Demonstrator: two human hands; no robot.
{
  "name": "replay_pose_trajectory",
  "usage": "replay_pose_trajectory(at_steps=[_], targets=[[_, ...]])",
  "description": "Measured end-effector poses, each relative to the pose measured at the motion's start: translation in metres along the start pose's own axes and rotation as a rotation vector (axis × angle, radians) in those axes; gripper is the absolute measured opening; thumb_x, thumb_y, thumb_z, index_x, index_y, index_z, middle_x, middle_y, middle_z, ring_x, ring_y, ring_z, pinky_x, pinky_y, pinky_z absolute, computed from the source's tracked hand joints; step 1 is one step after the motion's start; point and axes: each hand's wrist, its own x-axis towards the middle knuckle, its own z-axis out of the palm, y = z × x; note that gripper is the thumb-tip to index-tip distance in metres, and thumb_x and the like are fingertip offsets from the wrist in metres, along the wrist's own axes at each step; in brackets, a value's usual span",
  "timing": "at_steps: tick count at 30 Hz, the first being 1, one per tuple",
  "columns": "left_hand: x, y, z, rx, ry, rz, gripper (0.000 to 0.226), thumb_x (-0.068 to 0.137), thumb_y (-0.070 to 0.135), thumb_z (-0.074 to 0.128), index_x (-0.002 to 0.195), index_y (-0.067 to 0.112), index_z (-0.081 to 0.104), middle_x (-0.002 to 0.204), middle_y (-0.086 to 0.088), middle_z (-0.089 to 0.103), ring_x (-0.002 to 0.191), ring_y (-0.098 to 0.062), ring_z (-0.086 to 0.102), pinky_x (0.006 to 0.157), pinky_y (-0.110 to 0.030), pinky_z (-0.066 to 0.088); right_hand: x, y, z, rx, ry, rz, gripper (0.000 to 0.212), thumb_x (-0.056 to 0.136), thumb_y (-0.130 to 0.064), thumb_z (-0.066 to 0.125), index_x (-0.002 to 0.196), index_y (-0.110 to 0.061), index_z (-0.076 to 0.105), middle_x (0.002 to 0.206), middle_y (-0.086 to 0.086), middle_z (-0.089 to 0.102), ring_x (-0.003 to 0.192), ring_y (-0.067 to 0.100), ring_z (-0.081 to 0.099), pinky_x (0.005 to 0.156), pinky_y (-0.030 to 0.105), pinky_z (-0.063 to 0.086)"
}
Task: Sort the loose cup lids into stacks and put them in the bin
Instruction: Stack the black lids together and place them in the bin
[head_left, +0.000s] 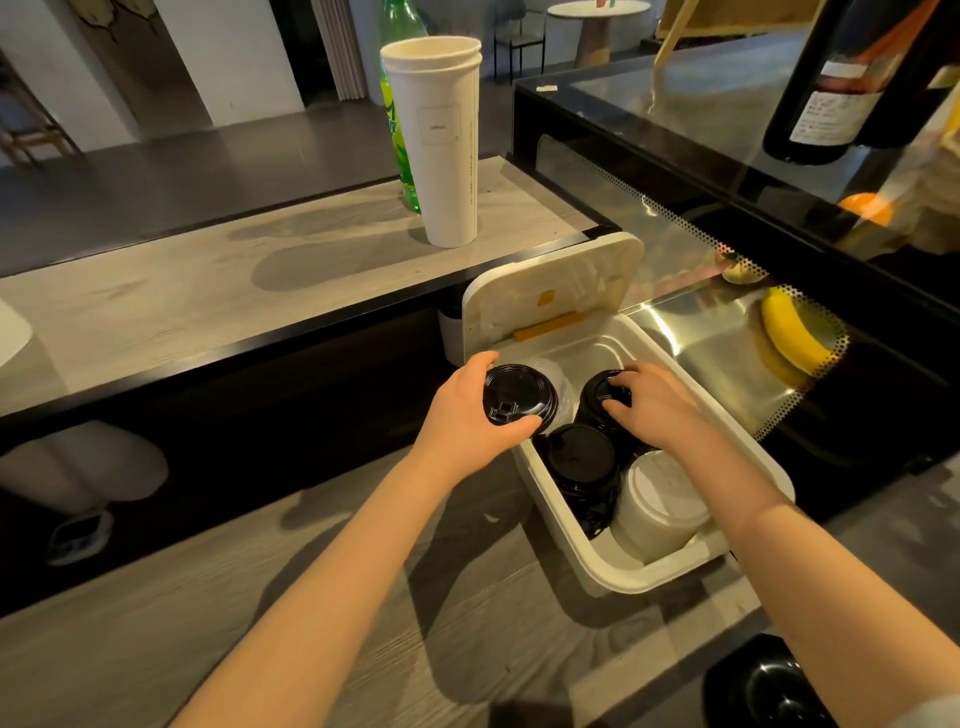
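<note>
A white bin (657, 566) sits on the wooden counter with its long axis running from about 11 o'clock to 5 o'clock, its hinged lid (550, 296) standing open at the 11 o'clock end. The left hand (470, 415) is clamped on a stack of black lids (519, 397), thumb on the near rim and fingers round the far rim, holding it over the bin's 10 o'clock corner; the top lid faces up, tipped slightly toward the camera, with its sip tab at 6 o'clock. The right hand (649, 400) rests fingers-down on a second black stack (602, 400) standing inside the bin toward 12 o'clock, fingers curled over its top; how firmly it grips cannot be told. A third black stack (582, 457) stands upright in the middle of the bin, and a white lid stack (660, 499) stands just beside it toward 4 o'clock. Well away at 12 o'clock, tall white cups (449, 140) stand in front of a green bottle (400, 104).
</note>
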Motion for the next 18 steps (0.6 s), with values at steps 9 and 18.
replay_pose_trajectory(at_steps=[9, 18], targets=[[0.007, 0.005, 0.004, -0.064, -0.114, 0.048, 0.093, 0.071, 0.039, 0.077, 0.145, 0.025, 0.022, 0.141, 0.001, 0.046, 0.128, -0.016, 0.043, 0.098, -0.023, 0.033, -0.047, -0.025, -0.038, 0.567, 0.215, -0.417, 0.055, 0.084, -0.009, 0.063, 0.136, -0.019, 0.048, 0.140, -0.002, 0.046, 0.132, 0.008, 0.038, 0.111, 0.021, 0.029], [0.012, 0.015, 0.008, -0.293, -0.319, 0.126, 0.105, 0.067, 0.018, 0.083, 0.144, 0.035, 0.014, 0.128, 0.008, 0.037, 0.121, -0.010, 0.049, 0.095, -0.020, 0.044, -0.070, -0.015, -0.048, 0.694, -0.163, -0.434, 0.064, 0.075, -0.017, 0.079, 0.129, -0.035, 0.050, 0.142, -0.013, 0.043, 0.132, -0.006, 0.035, 0.109, 0.024, 0.034]])
